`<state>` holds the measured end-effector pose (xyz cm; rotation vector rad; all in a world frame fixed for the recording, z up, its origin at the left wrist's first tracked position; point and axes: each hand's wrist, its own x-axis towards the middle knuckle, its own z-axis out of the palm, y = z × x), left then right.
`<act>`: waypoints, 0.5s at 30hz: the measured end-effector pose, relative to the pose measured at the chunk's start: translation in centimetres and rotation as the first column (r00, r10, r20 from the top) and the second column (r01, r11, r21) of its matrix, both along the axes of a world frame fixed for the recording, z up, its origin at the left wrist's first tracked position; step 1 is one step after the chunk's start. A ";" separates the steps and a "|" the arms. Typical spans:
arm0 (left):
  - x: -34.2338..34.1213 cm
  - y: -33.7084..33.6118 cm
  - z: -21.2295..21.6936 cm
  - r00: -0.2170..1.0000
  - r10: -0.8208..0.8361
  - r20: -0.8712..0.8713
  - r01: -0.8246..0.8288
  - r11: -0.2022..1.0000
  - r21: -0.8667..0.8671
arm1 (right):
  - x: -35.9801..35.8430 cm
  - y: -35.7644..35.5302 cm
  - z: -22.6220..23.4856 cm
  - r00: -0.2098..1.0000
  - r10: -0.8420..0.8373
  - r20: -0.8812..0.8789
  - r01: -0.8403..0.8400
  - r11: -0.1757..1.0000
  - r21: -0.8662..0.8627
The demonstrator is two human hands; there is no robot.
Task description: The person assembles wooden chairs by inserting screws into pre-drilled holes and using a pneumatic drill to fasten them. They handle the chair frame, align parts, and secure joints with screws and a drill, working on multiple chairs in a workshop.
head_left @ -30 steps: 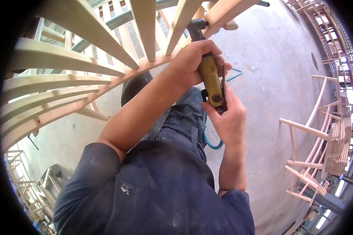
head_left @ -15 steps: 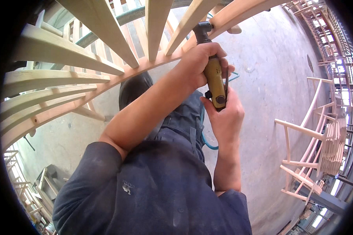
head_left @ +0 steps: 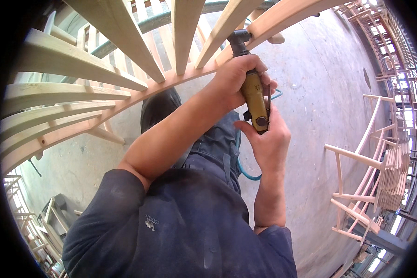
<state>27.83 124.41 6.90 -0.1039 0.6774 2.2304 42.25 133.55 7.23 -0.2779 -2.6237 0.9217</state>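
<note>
A yellow right-angle air tool (head_left: 254, 95) with a black head hangs between my hands, its head against the inner side of a curved wooden rail (head_left: 282, 18). My left hand (head_left: 238, 76) is wrapped around its upper body, just below the head. Lower down, my right hand (head_left: 269, 134) is closed around the rear end, with the thumb at its left side by a small black knob. A slim lever runs along the tool's right side. The bit or tip at the rail cannot be made out. Pale wooden slats (head_left: 187, 34) are joined to the rail on the left.
A teal hose (head_left: 248, 175) loops beside my legs above the concrete floor (head_left: 306, 129). A grey metal bar (head_left: 157, 21) passes behind the slats. Wooden frames (head_left: 356, 157) and stacked pale parts (head_left: 394, 178) stand at the right. More wooden frames (head_left: 28, 222) are at the lower left.
Both hands and the air tool have shifted very slightly down. The tool's head stays at the same spot on the rail, and the grip looks unchanged.
</note>
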 end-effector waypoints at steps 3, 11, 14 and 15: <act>-0.3 0.0 -0.9 0.995 -0.024 -0.095 0.029 0.998 0.054 | -0.1 0.0 0.2 1.000 0.015 0.016 -0.015 1.000 0.004; 0.0 0.0 -0.4 1.000 -0.009 -0.023 0.009 1.000 -0.017 | -0.1 -0.6 -0.1 0.998 -0.040 -0.050 0.050 0.976 0.210; -0.3 0.0 -1.0 0.999 -0.005 -0.051 0.004 1.000 -0.009 | -0.4 -0.9 0.1 0.998 -0.033 -0.058 0.051 0.936 0.347; -0.5 0.0 -1.0 0.999 -0.012 -0.047 0.011 1.000 -0.013 | -0.3 -0.9 0.0 0.998 -0.040 -0.043 0.053 0.923 0.382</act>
